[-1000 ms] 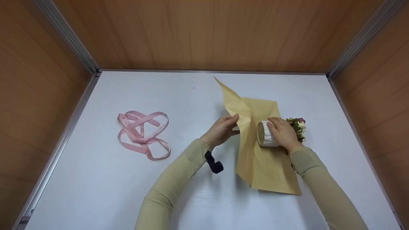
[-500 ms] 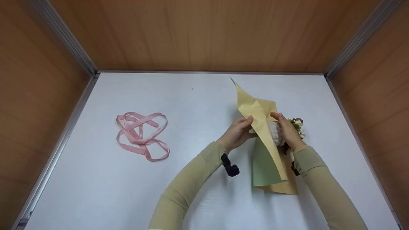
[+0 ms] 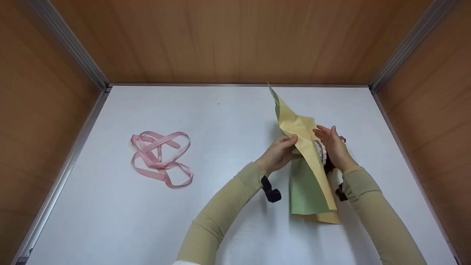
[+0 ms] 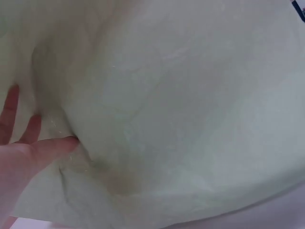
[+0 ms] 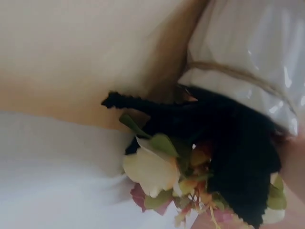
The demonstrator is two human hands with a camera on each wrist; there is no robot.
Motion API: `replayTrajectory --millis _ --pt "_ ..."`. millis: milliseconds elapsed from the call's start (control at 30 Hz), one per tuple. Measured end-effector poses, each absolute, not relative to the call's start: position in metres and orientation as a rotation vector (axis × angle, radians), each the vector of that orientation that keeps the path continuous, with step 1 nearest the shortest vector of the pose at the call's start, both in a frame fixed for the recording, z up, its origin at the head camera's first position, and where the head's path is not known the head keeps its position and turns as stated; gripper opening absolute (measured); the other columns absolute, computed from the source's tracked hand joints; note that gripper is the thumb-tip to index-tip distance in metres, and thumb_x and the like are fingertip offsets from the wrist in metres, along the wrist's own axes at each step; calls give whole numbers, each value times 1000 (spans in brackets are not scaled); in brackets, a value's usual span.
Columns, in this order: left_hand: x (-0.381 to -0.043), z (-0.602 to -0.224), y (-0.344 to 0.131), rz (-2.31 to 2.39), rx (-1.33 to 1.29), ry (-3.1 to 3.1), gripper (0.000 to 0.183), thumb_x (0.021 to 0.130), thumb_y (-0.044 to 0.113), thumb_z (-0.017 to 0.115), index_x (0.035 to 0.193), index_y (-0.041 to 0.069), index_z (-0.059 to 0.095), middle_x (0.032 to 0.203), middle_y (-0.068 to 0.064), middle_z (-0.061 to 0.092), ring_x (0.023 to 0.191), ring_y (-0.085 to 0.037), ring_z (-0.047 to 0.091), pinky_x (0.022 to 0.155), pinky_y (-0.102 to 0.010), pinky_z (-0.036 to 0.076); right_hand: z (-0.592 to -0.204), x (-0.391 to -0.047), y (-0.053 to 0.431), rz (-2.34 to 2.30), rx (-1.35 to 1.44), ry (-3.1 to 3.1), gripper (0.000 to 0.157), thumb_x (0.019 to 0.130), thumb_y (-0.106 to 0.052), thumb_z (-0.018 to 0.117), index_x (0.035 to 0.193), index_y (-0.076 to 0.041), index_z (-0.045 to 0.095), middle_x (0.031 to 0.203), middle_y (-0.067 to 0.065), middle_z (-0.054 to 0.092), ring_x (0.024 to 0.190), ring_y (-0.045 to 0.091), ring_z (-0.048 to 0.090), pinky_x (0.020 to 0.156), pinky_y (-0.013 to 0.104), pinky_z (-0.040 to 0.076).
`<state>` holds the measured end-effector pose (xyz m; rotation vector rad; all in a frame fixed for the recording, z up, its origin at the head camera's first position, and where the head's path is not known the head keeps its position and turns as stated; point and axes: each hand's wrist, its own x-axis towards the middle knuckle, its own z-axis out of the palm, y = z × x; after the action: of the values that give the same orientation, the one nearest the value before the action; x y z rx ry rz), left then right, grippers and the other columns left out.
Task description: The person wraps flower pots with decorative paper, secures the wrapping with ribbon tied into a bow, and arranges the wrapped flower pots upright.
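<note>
My left hand [image 3: 276,154] pinches the folded-over edge of a sheet of wrapping paper [image 3: 302,133], yellow on one face and green on the other. In the left wrist view, the thumb and fingers press a crease into the pale paper [image 4: 190,114]. Beneath the paper lies a flower pot on its side, its white wrap [image 5: 243,43] tied with twine. Cream and dusty-pink flowers [image 5: 151,171] with dark leaves spill from its right end. My right hand [image 3: 335,149] is beside the pot, fingers extended and thumb raised. The paper and right hand hide most of the pot.
A tangled pink ribbon [image 3: 160,158] lies on the left part of the white table [image 3: 220,121]. Wooden panels [image 3: 239,40] with metal edging stand at the back and both sides. Black straps [image 3: 271,190] hang at the wrists.
The left hand has moved right, folding the paper's left side over the pot so that its green face shows. The right hand's fingers have lifted off the white wrap.
</note>
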<state>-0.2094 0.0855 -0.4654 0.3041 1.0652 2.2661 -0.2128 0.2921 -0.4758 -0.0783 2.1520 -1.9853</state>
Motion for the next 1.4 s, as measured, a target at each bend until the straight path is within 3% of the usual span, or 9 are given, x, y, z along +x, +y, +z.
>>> replayTrajectory --millis 133,333,700,867,1000,1133,1233,1333,1400 --pt "-209 -467 90 2252 294 1096 27 103 13 35 96 9 61 95 3 62 99 -13 55 100 -53 41 -467 -213 294 -2071 -69 2051 76 98 -52 1 150 2 6 154 28 9 145 36 5 118 43 -1" --pt "-208 -472 95 2216 292 1131 26 103 13 36 97 8 61 92 4 62 97 -11 56 100 -49 42 -444 -213 297 -2173 -83 1952 77 96 -55 1 151 -1 4 153 19 17 145 37 5 119 42 5" --pt "-208 -479 100 2143 265 1235 31 102 14 40 116 -10 54 92 3 60 93 -11 56 94 -34 46 -409 -214 290 -2154 -138 1857 78 94 -62 6 153 -10 3 155 19 12 143 35 13 117 50 8" --pt "-205 -477 100 2072 310 1311 38 103 17 39 126 -13 49 122 -5 58 124 -17 47 107 -42 37 -399 -213 285 -1976 -108 1960 78 95 -63 12 153 -13 4 156 21 10 142 38 14 115 55 10" --pt "-203 -475 101 2032 343 1331 40 104 19 37 127 -12 46 146 -11 41 144 -24 22 112 -50 26 -390 -213 287 -1658 7 2228 77 97 -57 33 153 -13 5 155 19 13 140 37 19 112 59 15" --pt "-203 -478 105 2045 304 1303 28 103 17 40 112 -7 50 143 -13 43 141 -24 27 112 -49 26 -387 -217 295 -1379 132 2490 77 95 -36 52 150 -2 11 150 26 23 134 42 30 106 63 27" --pt "-202 -480 107 2045 290 1298 24 102 16 41 111 -4 51 138 -12 46 136 -24 36 112 -46 30 -390 -219 306 -1263 197 2632 67 95 -27 53 145 6 24 140 32 37 119 43 46 97 59 41" --pt "-201 -484 109 2043 265 1305 24 102 15 41 110 -5 51 139 -9 44 135 -21 37 111 -41 32 -400 -220 321 -1210 259 2695 61 94 -24 55 141 8 32 129 33 47 94 24 60 81 40 53" --pt "-199 -486 111 2044 242 1307 27 102 15 41 113 -7 52 146 -9 38 139 -20 32 111 -39 33 -409 -219 330 -1190 298 2704 62 93 -23 57 140 9 33 127 32 49 80 9 59 72 27 53"
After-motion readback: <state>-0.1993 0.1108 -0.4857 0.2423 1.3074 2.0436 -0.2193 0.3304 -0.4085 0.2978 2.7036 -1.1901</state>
